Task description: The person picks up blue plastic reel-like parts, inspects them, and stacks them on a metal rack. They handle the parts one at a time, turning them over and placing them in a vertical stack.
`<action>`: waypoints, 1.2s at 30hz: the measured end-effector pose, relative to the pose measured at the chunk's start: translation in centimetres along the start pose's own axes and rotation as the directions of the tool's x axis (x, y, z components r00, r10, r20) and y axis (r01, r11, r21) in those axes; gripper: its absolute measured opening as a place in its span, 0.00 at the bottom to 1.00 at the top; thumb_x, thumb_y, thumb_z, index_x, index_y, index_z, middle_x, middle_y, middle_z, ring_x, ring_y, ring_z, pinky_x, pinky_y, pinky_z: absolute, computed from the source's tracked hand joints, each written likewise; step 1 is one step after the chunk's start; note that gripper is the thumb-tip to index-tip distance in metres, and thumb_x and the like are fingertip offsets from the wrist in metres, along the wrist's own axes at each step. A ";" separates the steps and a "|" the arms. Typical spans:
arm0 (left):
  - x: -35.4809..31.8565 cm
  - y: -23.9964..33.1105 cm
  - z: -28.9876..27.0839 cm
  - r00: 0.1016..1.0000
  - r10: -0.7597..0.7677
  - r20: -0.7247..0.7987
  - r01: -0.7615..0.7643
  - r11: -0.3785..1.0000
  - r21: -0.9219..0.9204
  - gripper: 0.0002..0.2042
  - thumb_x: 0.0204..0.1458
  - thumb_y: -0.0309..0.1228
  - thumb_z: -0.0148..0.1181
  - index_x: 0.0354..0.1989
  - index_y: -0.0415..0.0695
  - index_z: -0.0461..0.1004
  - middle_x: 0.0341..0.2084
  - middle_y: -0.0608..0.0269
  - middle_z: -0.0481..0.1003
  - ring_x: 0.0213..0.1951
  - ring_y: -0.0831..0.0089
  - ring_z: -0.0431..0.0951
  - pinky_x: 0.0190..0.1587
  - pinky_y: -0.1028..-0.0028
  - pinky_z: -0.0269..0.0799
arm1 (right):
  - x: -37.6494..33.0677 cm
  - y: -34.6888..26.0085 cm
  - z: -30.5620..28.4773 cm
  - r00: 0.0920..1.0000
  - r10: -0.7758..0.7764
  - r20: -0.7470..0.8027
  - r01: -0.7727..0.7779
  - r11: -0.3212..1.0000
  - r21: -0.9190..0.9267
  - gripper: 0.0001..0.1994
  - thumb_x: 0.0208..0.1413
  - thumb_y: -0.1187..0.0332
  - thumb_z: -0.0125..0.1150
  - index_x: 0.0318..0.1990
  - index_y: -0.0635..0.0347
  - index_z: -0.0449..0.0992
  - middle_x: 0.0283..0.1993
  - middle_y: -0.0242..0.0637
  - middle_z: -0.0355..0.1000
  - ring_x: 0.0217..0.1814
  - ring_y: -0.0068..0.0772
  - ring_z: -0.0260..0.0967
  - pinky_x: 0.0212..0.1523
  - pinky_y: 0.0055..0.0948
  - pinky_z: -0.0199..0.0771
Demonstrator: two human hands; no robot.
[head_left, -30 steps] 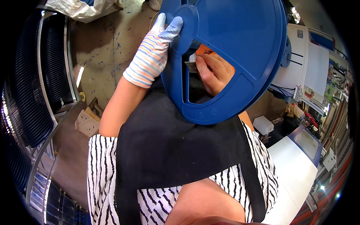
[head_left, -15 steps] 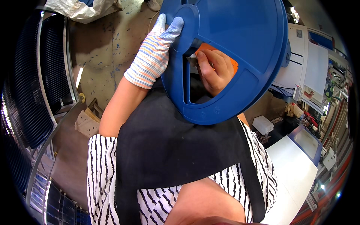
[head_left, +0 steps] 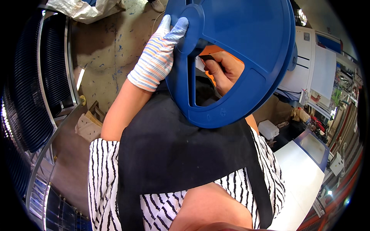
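Note:
A large blue plastic reel (head_left: pixel 246 34) stands tilted in front of my chest. My left hand (head_left: pixel 154 59), in a striped knit glove, grips the reel's left side, its fingertips against the round hub. Through the wedge-shaped cutout in the reel's face shows my bare right hand (head_left: pixel 226 71), behind the front flange. Its thumb and fingers are pinched on a small dark strip (head_left: pixel 207 57). Next to that hand is an orange surface (head_left: pixel 211 50), partly hidden; what it belongs to I cannot make out. The right forearm is mostly covered by the reel.
Racks of dark ribbed reels (head_left: pixel 29 84) stand close on my left. A white tabletop (head_left: pixel 298 181) is at my lower right, with a white machine (head_left: pixel 302 57) farther up. A cardboard piece (head_left: pixel 88 127) and a white plastic sack (head_left: pixel 86 11) lie on the floor.
My right hand has shifted slightly right and turned within the cutout. The dark strip now shows between its fingertips. The left hand and the reel have hardly moved.

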State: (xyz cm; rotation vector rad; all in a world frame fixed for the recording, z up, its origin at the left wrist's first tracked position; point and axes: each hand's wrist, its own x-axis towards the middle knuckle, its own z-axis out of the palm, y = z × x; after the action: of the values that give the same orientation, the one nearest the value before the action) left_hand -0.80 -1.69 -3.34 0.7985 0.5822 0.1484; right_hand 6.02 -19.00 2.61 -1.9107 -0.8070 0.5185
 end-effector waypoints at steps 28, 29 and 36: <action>-0.8 0.8 1.5 0.998 -0.001 -0.065 -0.003 0.998 -0.057 0.31 0.58 0.46 0.61 0.64 0.41 0.63 0.52 0.59 0.74 0.52 0.74 0.74 0.54 0.74 0.72 | 0.8 -0.9 -1.2 0.973 0.173 0.150 -0.180 0.983 0.034 0.08 0.61 0.69 0.61 0.37 0.66 0.75 0.26 0.31 0.69 0.26 0.19 0.67 0.28 0.18 0.65; -0.8 0.7 1.3 1.000 0.010 -0.029 -0.012 0.999 -0.040 0.39 0.55 0.50 0.63 0.67 0.39 0.55 0.56 0.53 0.69 0.55 0.70 0.72 0.56 0.72 0.71 | 1.0 -1.3 -1.3 0.971 0.169 0.170 -0.175 0.984 0.025 0.09 0.61 0.67 0.60 0.36 0.66 0.75 0.25 0.30 0.69 0.26 0.18 0.66 0.28 0.18 0.64; -0.4 0.0 1.0 0.997 0.038 0.065 -0.038 0.999 0.008 0.56 0.48 0.56 0.67 0.72 0.34 0.37 0.62 0.43 0.61 0.60 0.63 0.68 0.59 0.69 0.69 | 1.9 -2.2 -2.5 0.881 0.375 0.288 -0.417 0.904 0.097 0.10 0.60 0.65 0.60 0.33 0.64 0.75 0.21 0.28 0.67 0.21 0.14 0.61 0.23 0.18 0.58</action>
State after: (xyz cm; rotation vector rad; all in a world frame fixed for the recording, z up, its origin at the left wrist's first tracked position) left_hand -0.57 -2.43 -2.64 0.8207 0.5068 0.1539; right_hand 8.25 -18.43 5.64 -1.8870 -0.5132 1.0782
